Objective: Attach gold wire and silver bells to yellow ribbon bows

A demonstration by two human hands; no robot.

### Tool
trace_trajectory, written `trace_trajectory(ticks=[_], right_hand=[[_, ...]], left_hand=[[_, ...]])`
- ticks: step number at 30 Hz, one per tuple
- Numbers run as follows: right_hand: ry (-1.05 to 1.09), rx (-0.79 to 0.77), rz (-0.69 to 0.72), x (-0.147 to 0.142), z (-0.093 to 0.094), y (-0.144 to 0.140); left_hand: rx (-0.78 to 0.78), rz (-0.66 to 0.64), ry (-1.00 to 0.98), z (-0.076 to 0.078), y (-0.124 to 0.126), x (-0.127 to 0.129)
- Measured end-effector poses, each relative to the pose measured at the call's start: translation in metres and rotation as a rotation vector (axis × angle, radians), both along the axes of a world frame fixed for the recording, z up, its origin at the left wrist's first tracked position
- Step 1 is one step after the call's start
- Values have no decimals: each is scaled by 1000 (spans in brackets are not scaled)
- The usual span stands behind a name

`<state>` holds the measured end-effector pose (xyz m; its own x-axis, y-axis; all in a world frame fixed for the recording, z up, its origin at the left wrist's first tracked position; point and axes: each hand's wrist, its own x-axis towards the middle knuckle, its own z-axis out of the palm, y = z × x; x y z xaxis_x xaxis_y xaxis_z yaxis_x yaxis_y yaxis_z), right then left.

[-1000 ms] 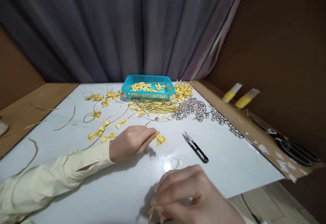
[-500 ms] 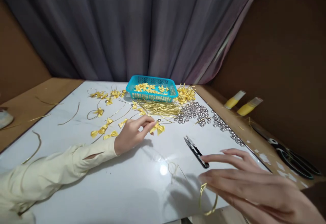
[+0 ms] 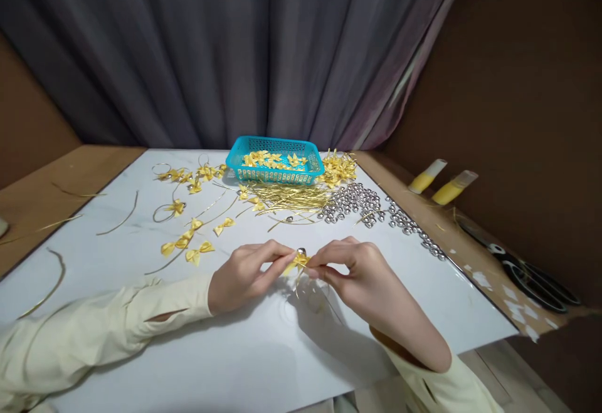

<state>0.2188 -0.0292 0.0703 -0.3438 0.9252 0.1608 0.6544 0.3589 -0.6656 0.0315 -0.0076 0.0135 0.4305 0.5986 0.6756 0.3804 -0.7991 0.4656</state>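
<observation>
My left hand (image 3: pixel 244 272) and my right hand (image 3: pixel 357 272) meet at the middle of the white board (image 3: pixel 423 300). Both pinch one small yellow ribbon bow (image 3: pixel 294 264) between their fingertips. A silver bead (image 3: pixel 301 252) sits on top of the bow, and a thin gold cord (image 3: pixel 305 291) hangs from it down to the board. Loose yellow bows (image 3: pixel 188 244) lie left of my left hand. Both sleeves are pale yellow.
A blue basket (image 3: pixel 275 178) of yellow bows stands at the back. In front of it lie gold cords (image 3: pixel 291 198) and, to the right, silver beads (image 3: pixel 352 203). Black scissors (image 3: pixel 531 275) and two yellow tubes (image 3: pixel 442 184) lie on the brown table at right.
My right hand came in from the lower right with the gold cord and joined my left hand at the bow. The black snips seen earlier are out of sight.
</observation>
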Motion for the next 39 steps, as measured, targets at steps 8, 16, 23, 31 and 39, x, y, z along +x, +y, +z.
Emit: trace_trajectory(ticks=[8,16,23,31,39], right_hand=[[246,-77,-82,5,-4,-4],[337,-145,-129,2,-13,-9],[230,-207,-80,8,-12,-9],[121,-231,-3,9,-19,-8],[64,-167,61,10,-22,-9]], left_hand=[[-181,14,274,-4,12,-3],[-372,-78,165,17,-5,1],[-692,-67,189,33,-11,4],[-503,-56,290,32,-14,0],[-412,-110,371,32,-14,-3]])
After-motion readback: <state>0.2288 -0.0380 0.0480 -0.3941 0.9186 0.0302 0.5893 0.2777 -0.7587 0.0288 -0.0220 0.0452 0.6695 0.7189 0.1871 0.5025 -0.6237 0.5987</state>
